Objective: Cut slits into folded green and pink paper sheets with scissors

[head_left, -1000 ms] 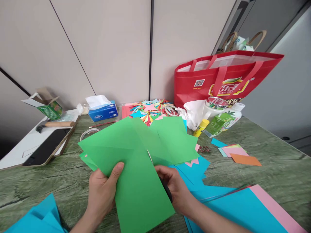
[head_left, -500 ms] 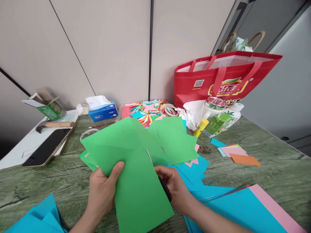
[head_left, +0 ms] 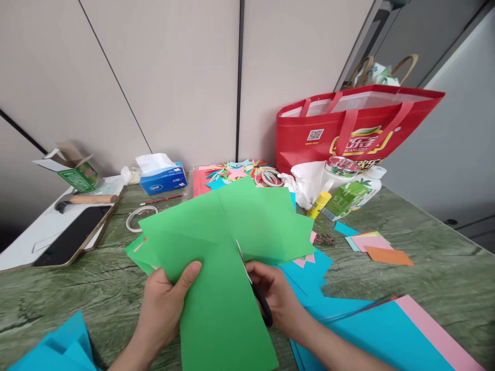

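Observation:
My left hand (head_left: 168,296) grips a large sheet of green paper (head_left: 224,309) by its left side, thumb on top and fingers hidden beneath. Black-handled scissors (head_left: 263,304) are in my right hand (head_left: 276,293), at the sheet's right edge. One blade lies over the face of the green paper, pointing up and away from me; the other is hidden below it. More green paper (head_left: 290,226) lies just behind the held sheet, over blue and pink pieces.
Blue sheets (head_left: 371,330) lie at right front, folded blue paper (head_left: 58,345) at left front. Behind are a tissue box (head_left: 162,179), paper stars (head_left: 240,170), a glue stick (head_left: 319,204) and a red bag (head_left: 309,136). A phone (head_left: 71,237) and hammer (head_left: 87,200) sit left.
The green sheet's upper part has shifted right and up, turning slightly. The scissors' blade and black handle show more now. My hands have barely moved.

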The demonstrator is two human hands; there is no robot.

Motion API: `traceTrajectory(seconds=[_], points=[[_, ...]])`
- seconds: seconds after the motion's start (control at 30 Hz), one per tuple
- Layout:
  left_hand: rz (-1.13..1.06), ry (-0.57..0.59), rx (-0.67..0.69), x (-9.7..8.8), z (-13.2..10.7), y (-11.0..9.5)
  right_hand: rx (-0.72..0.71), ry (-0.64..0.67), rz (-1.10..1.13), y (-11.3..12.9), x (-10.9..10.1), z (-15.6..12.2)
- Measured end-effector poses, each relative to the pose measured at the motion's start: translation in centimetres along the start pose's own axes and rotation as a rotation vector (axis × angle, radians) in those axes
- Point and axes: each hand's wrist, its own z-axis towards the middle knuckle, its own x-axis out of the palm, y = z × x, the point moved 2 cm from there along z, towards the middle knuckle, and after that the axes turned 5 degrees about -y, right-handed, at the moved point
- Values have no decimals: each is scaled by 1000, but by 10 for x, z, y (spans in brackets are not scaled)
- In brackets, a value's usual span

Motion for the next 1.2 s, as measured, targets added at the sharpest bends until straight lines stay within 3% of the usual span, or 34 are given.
traceTrajectory(seconds=[0.43,0.77,1.2], points=[[44,17,27,2,0,-4,11,-59,-88,3,1,0],[64,34,-2,2,-1,-7,22,-89,-157,-10,-4,2],[80,88,-35,2,0,-3,22,-64,-121,-1,0,2]])
